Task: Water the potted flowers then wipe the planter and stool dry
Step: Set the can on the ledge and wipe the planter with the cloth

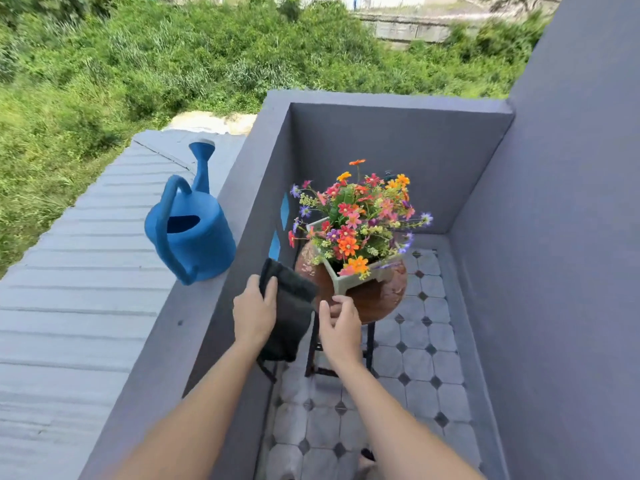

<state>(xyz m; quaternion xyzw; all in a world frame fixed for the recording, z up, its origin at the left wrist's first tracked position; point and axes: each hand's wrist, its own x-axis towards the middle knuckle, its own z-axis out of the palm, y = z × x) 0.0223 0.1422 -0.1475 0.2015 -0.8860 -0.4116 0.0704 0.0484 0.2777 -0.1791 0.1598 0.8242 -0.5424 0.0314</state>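
Note:
A pale green square planter (341,284) full of red, orange and purple flowers (356,220) stands on a round brown wooden stool (377,299) with black legs. My left hand (254,311) grips a dark folded cloth (289,317) that hangs down just left of the stool. Fingers apart, my right hand (341,323) hovers at the stool's near edge, below the planter's front corner, and holds nothing. A blue watering can (194,233) stands upright on the grey ledge to the left, apart from both hands.
Grey balcony walls (398,157) enclose the stool on the left, back and right. The floor (408,393) has grey octagonal tiles. A grey ribbed roof (69,306) lies beyond the ledge, with green vegetation past it. A foot shows at the bottom (367,457).

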